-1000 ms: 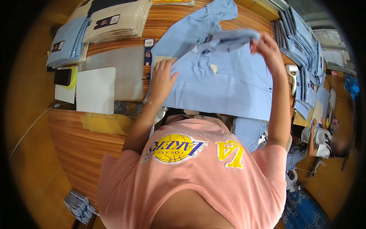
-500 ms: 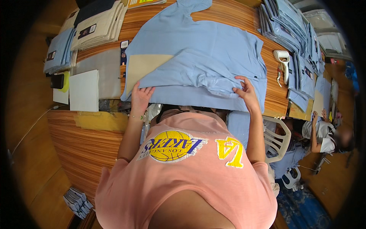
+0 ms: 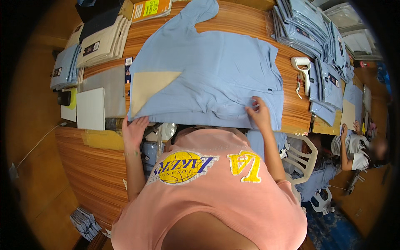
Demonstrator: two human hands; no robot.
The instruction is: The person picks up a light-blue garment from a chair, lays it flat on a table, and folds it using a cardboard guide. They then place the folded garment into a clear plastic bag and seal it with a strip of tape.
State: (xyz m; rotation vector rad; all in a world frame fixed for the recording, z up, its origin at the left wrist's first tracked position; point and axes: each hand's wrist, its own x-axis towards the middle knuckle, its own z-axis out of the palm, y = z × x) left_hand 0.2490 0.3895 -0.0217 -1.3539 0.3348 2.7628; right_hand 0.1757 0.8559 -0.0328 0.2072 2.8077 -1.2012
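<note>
A light blue shirt (image 3: pixel 216 54) lies spread on the wooden table in front of me, one sleeve reaching toward the far edge. Its near part is folded over in a slanting, wrinkled flap. A beige board or panel (image 3: pixel 152 85) shows beside that flap on the left. My left hand (image 3: pixel 134 132) rests at the shirt's near left corner, fingers stretched along the edge. Over the near right part of the shirt, my right hand (image 3: pixel 259 114) is open, thumb and forefinger apart, close to the wrinkled fabric and a small dark tag (image 3: pixel 270 89).
Packed blue shirts (image 3: pixel 300 31) are stacked at the far right, near a white lint roller (image 3: pixel 303 68). Beige packed garments (image 3: pixel 104 43) and a white board (image 3: pixel 91 109) lie left. A white plastic chair (image 3: pixel 302 158) stands right, with another person (image 3: pixel 354 146) beyond.
My left hand has moved left and nearer to the shirt's corner, drawing the flap's edge down. My right hand has shifted slightly left and nearer, its fingers coming off the fabric.
</note>
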